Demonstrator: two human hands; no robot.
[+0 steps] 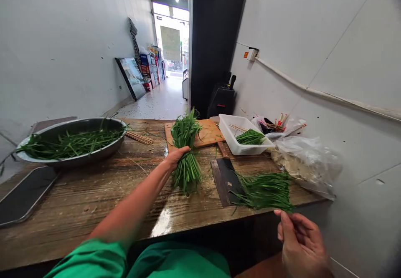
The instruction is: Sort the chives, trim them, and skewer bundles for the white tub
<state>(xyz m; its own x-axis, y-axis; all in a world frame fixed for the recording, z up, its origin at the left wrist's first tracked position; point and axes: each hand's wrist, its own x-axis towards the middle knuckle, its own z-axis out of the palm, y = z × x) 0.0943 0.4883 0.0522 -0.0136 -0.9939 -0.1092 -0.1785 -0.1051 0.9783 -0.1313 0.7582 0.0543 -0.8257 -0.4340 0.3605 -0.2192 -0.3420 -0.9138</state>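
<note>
My left hand (179, 156) is wrapped around the middle of a thick bunch of garlic chives (188, 173), its stalk ends pointing toward me and its leafy end over the wooden cutting board (209, 132). At the front right edge, my right hand (302, 244) has thumb and forefinger pinched together, the other fingers curled; anything between them is too small to make out. Just beyond it lies a spread of chives (266, 191), partly over the blade of a cleaver (224, 180).
A large metal basin (75, 161) of loose chives stands left, beside a dark flat panel (25, 194). Thin wooden skewers (139, 137) lie behind it. At right are a white plastic tub (230, 134) holding chives and skewers, and a clear plastic bag (310, 161).
</note>
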